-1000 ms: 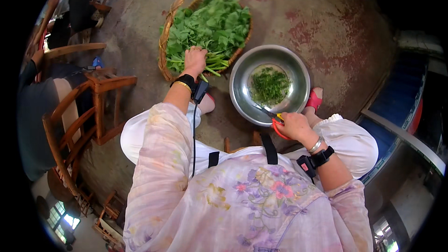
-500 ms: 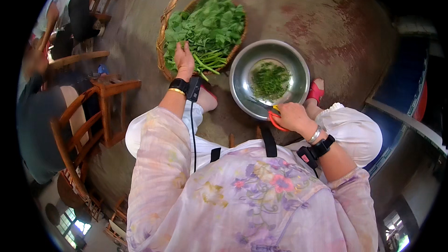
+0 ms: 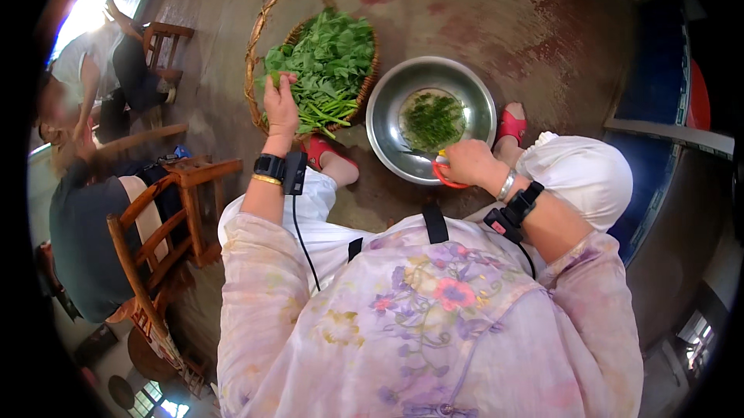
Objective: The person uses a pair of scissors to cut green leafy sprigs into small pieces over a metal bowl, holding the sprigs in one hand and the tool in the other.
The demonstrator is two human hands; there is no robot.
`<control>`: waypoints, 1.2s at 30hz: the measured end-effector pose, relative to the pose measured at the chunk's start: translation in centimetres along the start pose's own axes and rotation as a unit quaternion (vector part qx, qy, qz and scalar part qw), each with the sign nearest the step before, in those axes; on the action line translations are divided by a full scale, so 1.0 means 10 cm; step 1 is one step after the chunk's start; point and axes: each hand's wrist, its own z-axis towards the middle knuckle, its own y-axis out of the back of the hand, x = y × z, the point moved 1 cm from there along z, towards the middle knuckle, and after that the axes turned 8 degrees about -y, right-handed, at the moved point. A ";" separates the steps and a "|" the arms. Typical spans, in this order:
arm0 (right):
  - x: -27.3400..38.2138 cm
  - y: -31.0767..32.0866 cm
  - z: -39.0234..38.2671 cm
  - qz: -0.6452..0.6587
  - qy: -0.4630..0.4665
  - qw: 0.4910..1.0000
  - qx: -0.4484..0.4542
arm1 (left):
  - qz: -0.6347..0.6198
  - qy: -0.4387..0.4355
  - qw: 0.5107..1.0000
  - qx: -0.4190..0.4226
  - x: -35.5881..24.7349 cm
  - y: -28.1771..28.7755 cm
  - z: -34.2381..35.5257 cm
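My left hand (image 3: 280, 108) is at the left edge of a wicker basket (image 3: 256, 58), fingertips pinched on a small green leaf (image 3: 275, 78). The basket holds a heap of leafy greens (image 3: 329, 54) with long stems. To the right sits a wide steel bowl (image 3: 387, 127) with chopped greens (image 3: 432, 116) in shallow liquid. My right hand (image 3: 473, 161) grips orange and yellow scissors (image 3: 449, 178) at the bowl's near right rim; the blades are mostly hidden by the hand.
Red sandals (image 3: 511, 125) are on my feet beside the bowl. On the left, two people (image 3: 85, 244) (image 3: 130, 69) are at wooden chairs (image 3: 151, 213) on the concrete floor (image 3: 473, 7). A blue panel with a metal rail (image 3: 666, 127) stands at my right.
My left hand has left the stems and moved left, its fingertips now closed on a leaf. The whole view has shifted slightly. My right hand still holds the scissors at the bowl.
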 end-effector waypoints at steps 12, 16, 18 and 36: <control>-0.12 0.19 0.02 0.038 -0.106 0.992 -0.056 | -0.214 0.227 0.927 0.210 -1.16 0.17 -0.20; -0.13 0.19 0.04 0.224 -0.053 0.966 -0.116 | -0.336 0.306 0.841 0.293 -1.46 -0.05 -0.53; -0.05 0.23 0.04 0.294 -0.022 0.947 -0.128 | -0.395 0.336 0.797 0.310 -1.54 -0.15 -0.69; -0.09 -0.01 0.05 0.432 0.054 0.900 0.033 | -0.406 0.358 0.782 0.310 -1.25 -0.71 -0.98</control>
